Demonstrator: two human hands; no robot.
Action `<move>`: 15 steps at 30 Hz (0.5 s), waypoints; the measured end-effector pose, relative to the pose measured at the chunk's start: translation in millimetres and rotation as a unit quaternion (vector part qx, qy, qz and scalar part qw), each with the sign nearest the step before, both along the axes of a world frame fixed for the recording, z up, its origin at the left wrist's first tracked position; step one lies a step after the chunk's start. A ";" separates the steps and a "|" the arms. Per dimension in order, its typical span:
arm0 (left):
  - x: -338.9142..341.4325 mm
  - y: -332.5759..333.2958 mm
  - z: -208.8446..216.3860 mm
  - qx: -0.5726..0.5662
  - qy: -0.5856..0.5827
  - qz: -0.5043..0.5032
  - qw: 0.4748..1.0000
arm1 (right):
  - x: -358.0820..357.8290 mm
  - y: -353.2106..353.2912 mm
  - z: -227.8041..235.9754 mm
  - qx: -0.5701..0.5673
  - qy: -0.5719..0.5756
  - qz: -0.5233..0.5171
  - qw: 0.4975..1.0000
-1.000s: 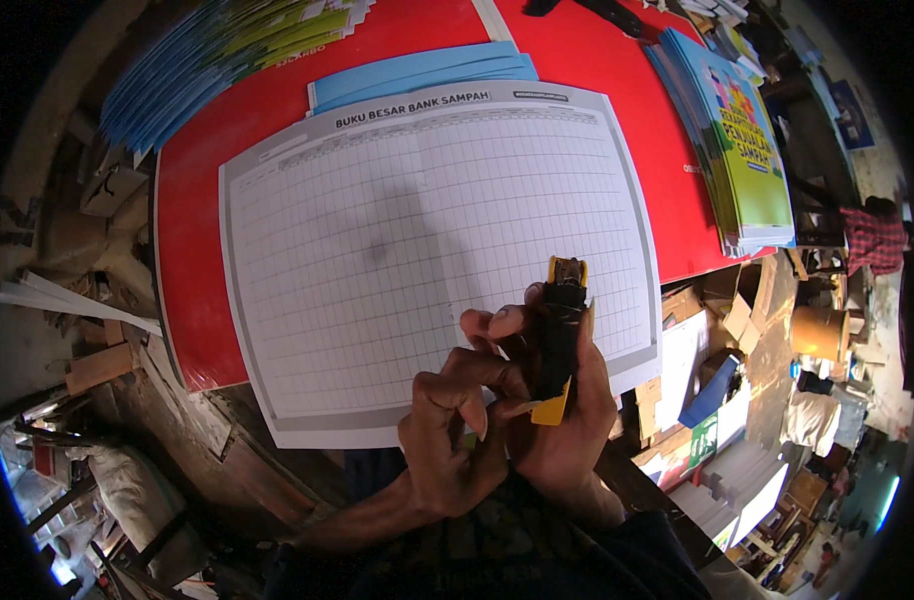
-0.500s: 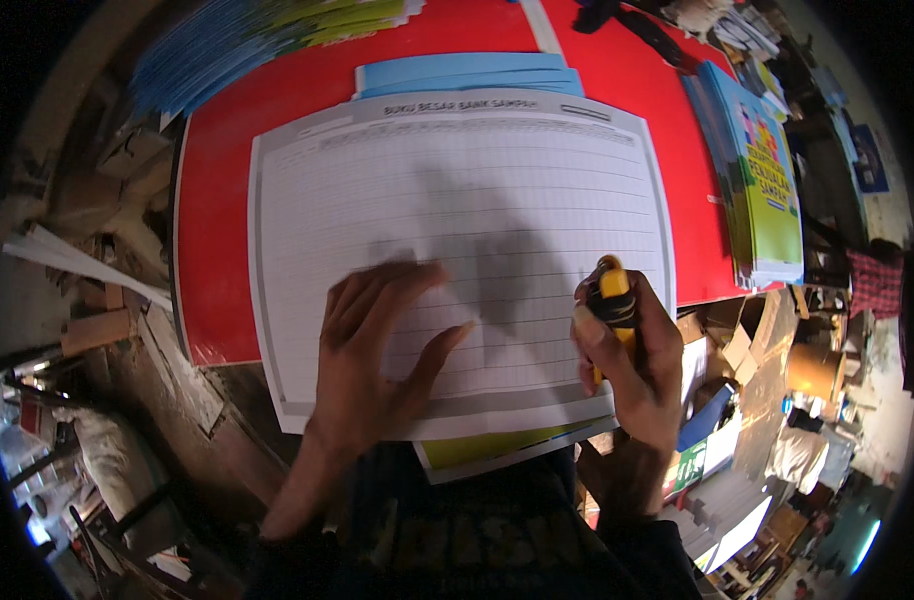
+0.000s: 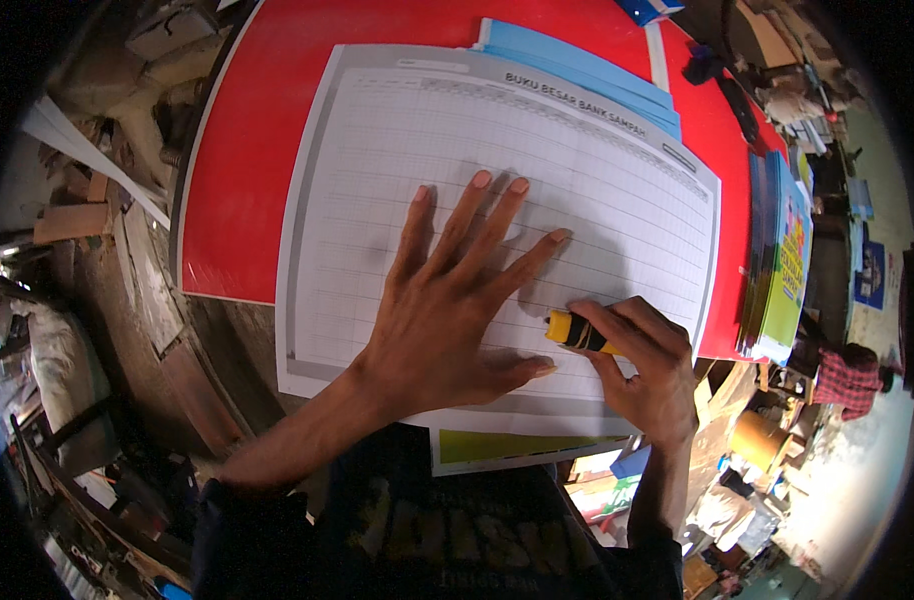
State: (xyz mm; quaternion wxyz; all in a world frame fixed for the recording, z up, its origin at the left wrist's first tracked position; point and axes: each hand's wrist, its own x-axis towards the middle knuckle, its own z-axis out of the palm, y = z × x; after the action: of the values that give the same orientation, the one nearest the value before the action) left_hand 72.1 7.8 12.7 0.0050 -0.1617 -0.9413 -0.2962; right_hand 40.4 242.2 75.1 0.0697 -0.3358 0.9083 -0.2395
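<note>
A large white sheet with a printed ruled table and a grey border lies over the near part of the red tabletop. My left hand rests flat on it, fingers spread and holding nothing. To its right, my right hand is closed round a short, thick yellow-and-black hand tool, held low over the sheet with its end pointing left. My fingers cover part of the tool, so its exact kind does not show. Beneath the near edge of the sheet, a green-and-white printed sheet sticks out.
Light-blue sheets poke out past the far edge of the ruled sheet on the red table. A stack of colourful booklets stands at the right table edge. Wood pieces lie left below. A person in a checked shirt is far right.
My left hand has come down flat onto the sheet with fingers spread. The right hand has lowered and turned the tool sideways. The view has shifted, and the sheet appears tilted.
</note>
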 end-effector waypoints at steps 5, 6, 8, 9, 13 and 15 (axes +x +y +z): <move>1.6 -1.8 -7.0 0.024 0.005 0.005 1.000 | -0.8 -3.3 -0.3 0.020 -0.001 -0.005 1.000; 1.3 -1.7 -7.5 0.025 0.004 0.000 1.000 | -2.1 -4.0 -0.3 0.017 0.001 -0.002 1.000; -0.1 -0.6 -9.7 0.046 0.007 0.001 0.999 | -5.2 -3.6 -0.9 0.018 -0.005 0.005 1.000; -0.6 -0.8 -10.3 0.062 0.015 -0.003 0.998 | -6.3 -3.9 -1.0 0.014 -0.007 0.007 1.000; -0.7 -0.8 -10.5 0.023 -0.006 -0.002 1.000 | -8.9 -5.8 1.0 0.027 -0.009 0.019 0.999; -0.8 -0.4 -12.6 0.028 -0.003 -0.001 1.000 | -7.7 -6.5 0.0 0.033 0.003 0.018 0.999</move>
State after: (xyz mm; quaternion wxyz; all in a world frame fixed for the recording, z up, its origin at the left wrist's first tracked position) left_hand 71.2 7.4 0.1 0.0066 -0.1620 -0.9323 -0.3233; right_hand 32.7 235.6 75.1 0.0822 -0.3498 0.9099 -0.2070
